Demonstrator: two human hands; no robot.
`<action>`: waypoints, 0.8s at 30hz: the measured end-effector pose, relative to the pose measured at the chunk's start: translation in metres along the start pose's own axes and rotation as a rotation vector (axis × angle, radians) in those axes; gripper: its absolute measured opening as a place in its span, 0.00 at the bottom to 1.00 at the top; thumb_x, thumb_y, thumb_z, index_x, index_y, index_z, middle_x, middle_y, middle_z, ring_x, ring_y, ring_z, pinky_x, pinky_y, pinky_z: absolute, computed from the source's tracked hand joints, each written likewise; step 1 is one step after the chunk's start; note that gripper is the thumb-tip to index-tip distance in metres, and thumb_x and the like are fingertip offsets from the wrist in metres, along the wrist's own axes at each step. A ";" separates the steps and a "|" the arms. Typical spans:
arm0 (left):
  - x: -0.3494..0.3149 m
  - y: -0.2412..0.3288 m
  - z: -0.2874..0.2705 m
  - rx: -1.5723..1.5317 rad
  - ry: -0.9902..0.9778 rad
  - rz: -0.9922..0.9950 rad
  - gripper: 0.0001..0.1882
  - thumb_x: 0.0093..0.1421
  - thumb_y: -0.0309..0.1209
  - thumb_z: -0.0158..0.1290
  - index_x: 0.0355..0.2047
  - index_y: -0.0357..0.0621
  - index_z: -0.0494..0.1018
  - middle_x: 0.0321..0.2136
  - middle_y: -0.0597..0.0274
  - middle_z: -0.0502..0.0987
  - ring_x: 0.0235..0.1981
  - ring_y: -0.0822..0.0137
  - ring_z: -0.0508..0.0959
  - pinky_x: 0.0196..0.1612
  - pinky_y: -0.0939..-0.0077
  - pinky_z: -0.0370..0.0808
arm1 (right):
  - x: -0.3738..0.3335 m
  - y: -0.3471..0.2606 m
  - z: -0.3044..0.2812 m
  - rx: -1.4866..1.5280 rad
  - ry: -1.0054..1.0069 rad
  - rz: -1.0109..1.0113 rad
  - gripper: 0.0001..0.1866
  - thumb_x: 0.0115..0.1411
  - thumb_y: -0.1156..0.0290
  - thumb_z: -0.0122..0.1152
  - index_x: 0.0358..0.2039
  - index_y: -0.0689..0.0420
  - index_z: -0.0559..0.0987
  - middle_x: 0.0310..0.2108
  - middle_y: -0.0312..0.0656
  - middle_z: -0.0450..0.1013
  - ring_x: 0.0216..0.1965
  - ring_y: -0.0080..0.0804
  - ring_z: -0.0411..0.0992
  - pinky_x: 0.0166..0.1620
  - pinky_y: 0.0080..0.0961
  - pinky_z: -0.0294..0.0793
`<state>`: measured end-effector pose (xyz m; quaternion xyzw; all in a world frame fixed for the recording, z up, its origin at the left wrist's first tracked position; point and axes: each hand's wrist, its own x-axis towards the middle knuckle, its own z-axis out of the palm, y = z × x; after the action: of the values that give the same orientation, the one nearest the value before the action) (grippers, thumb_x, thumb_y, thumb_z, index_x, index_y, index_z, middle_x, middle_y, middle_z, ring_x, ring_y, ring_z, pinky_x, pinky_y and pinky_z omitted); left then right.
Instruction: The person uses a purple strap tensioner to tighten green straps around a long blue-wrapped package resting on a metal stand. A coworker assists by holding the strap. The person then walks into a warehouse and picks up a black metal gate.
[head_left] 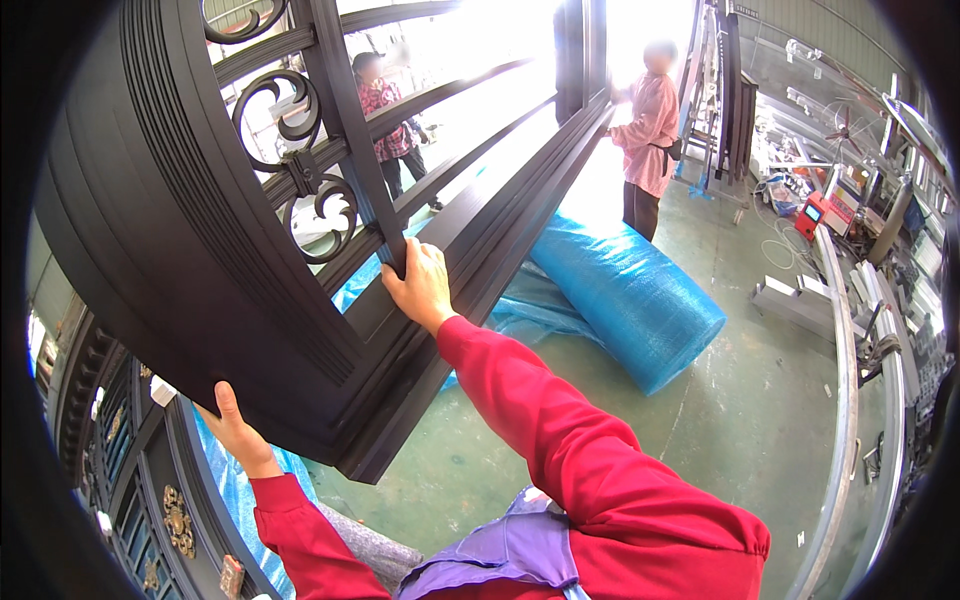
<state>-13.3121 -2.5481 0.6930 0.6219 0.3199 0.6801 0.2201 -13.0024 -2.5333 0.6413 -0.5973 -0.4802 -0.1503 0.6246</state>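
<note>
A large dark metal gate panel (230,290) with open bars and a curled scroll ornament (290,165) fills the upper left, tilted in front of me. My left hand (238,432) grips the panel's lower left edge, thumb up on its face and the other fingers hidden behind. Higher and to the right, my right hand (422,285) is wrapped round an upright bar near the panel's bottom rail. At the far end of the panel a person in a pink top (647,125) stands with hands at its edge.
A blue bubble-wrap roll (640,310) lies on the green floor (700,420) beyond the panel, its sheet running under it. More ornate dark panels (160,480) stand at left. Metal profiles (835,300) and a red machine (812,215) are at right. Another person (385,120) stands behind the bars.
</note>
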 end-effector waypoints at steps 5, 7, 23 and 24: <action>0.000 0.002 0.003 -0.023 0.012 0.002 0.38 0.62 0.50 0.47 0.64 0.39 0.50 0.63 0.54 0.56 0.62 0.60 0.59 0.64 0.70 0.52 | -0.001 0.002 0.001 0.018 -0.003 -0.008 0.21 0.48 0.66 0.62 0.39 0.64 0.69 0.30 0.52 0.69 0.39 0.50 0.67 0.46 0.39 0.63; -0.001 0.005 0.006 -0.058 0.007 -0.011 0.39 0.62 0.50 0.47 0.64 0.38 0.50 0.63 0.54 0.56 0.62 0.60 0.58 0.64 0.70 0.51 | 0.000 0.003 0.001 0.012 0.001 -0.012 0.20 0.48 0.66 0.62 0.38 0.64 0.69 0.30 0.52 0.69 0.39 0.50 0.67 0.47 0.39 0.63; 0.003 -0.012 0.007 -0.064 0.009 -0.014 0.41 0.61 0.53 0.47 0.64 0.37 0.50 0.63 0.54 0.55 0.63 0.60 0.57 0.64 0.69 0.51 | -0.001 0.008 0.008 0.016 -0.012 0.008 0.19 0.48 0.67 0.61 0.39 0.63 0.70 0.30 0.51 0.71 0.41 0.50 0.67 0.49 0.39 0.62; 0.004 -0.013 0.007 -0.060 0.008 -0.014 0.41 0.61 0.53 0.47 0.64 0.37 0.50 0.63 0.54 0.55 0.63 0.60 0.57 0.64 0.69 0.51 | 0.000 0.008 0.008 0.012 -0.010 0.006 0.19 0.48 0.67 0.61 0.39 0.63 0.70 0.30 0.51 0.71 0.41 0.50 0.67 0.49 0.39 0.62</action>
<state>-13.3068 -2.5352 0.6867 0.6100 0.3047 0.6901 0.2423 -12.9999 -2.5240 0.6347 -0.5958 -0.4826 -0.1426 0.6259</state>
